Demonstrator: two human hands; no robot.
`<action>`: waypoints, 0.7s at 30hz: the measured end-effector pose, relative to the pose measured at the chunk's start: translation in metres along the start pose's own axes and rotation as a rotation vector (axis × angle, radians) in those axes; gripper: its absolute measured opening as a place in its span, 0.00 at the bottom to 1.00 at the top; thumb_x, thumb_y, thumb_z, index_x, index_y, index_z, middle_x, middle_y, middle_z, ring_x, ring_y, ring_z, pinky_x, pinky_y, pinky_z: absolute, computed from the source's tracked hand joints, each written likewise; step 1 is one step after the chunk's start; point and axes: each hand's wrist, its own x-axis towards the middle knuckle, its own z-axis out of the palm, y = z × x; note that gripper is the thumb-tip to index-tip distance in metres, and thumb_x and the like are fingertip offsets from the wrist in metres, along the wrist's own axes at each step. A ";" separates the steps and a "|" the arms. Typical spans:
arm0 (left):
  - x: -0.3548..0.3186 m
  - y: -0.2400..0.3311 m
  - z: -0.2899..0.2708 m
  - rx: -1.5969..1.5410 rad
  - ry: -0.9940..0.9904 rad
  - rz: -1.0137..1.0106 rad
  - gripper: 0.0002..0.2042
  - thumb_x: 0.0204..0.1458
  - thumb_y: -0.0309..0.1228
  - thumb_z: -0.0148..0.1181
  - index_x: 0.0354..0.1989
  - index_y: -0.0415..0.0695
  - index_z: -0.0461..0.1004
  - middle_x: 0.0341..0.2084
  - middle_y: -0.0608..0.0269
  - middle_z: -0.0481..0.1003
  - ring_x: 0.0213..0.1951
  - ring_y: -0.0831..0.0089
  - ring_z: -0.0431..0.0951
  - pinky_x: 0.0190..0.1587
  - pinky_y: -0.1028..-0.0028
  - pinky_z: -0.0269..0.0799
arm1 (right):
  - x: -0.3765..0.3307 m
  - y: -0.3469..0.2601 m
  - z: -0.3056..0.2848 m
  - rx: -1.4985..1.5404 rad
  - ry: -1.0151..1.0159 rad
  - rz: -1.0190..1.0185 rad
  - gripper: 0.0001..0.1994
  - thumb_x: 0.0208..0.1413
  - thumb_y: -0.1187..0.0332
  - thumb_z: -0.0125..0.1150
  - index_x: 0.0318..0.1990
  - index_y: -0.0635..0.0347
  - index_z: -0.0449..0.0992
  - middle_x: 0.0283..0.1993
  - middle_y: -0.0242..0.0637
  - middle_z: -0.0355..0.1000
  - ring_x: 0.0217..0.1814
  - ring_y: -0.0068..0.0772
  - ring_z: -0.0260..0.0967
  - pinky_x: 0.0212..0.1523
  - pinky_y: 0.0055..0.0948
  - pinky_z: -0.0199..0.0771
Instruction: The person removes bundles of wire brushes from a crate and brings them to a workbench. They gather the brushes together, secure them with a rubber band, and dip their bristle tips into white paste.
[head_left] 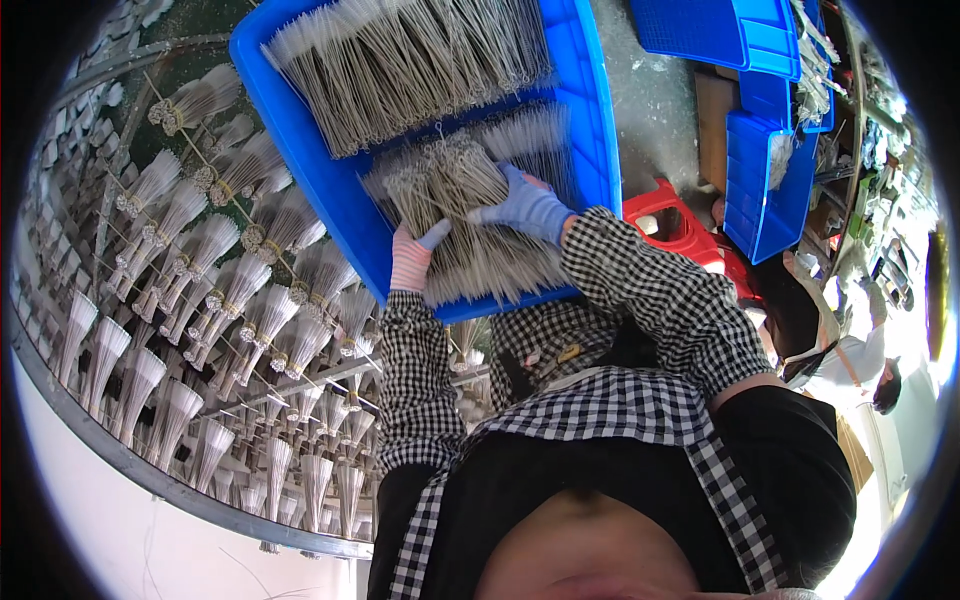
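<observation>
Gloved hands [470, 235] grip wire bundle [470, 215] in blue tray [300, 110]; fingertips buried.

We see a bundle of thin grey wire pieces [455, 205], looped ends fanned toward top, lying slanted in lower part of blue tray [590, 120]. 2nd, bigger bundle [400, 60] lies above it in same tray, w/ strands roughly parallel.
</observation>
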 end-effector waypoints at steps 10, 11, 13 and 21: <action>-0.025 -0.020 -0.022 -0.231 -0.140 0.300 0.40 0.44 0.27 0.74 0.67 0.39 0.59 0.56 0.53 0.73 0.56 0.61 0.75 0.60 0.62 0.73 | -0.021 -0.004 -0.019 -0.259 0.005 -0.505 0.50 0.38 0.34 0.71 0.67 0.57 0.66 0.64 0.50 0.63 0.70 0.50 0.58 0.70 0.47 0.55; -0.022 -0.020 -0.018 -0.287 -0.110 0.267 0.40 0.45 0.28 0.74 0.67 0.39 0.59 0.56 0.53 0.73 0.55 0.61 0.76 0.60 0.62 0.74 | -0.016 -0.009 -0.022 -0.374 0.016 -0.503 0.49 0.38 0.34 0.71 0.66 0.57 0.68 0.66 0.51 0.61 0.70 0.50 0.56 0.70 0.47 0.54; -0.022 -0.019 -0.014 -0.401 -0.104 0.231 0.38 0.47 0.30 0.73 0.66 0.38 0.59 0.55 0.52 0.74 0.54 0.61 0.77 0.58 0.62 0.74 | -0.015 -0.009 -0.017 -0.477 0.124 -0.530 0.48 0.38 0.35 0.72 0.62 0.61 0.72 0.71 0.52 0.55 0.74 0.53 0.50 0.72 0.46 0.52; -0.017 -0.007 -0.029 0.028 -0.121 0.186 0.37 0.48 0.35 0.75 0.64 0.36 0.61 0.53 0.52 0.74 0.54 0.63 0.76 0.59 0.65 0.73 | 0.001 -0.010 -0.019 0.036 -0.260 -0.387 0.58 0.37 0.48 0.81 0.71 0.72 0.52 0.69 0.59 0.58 0.73 0.48 0.57 0.73 0.37 0.56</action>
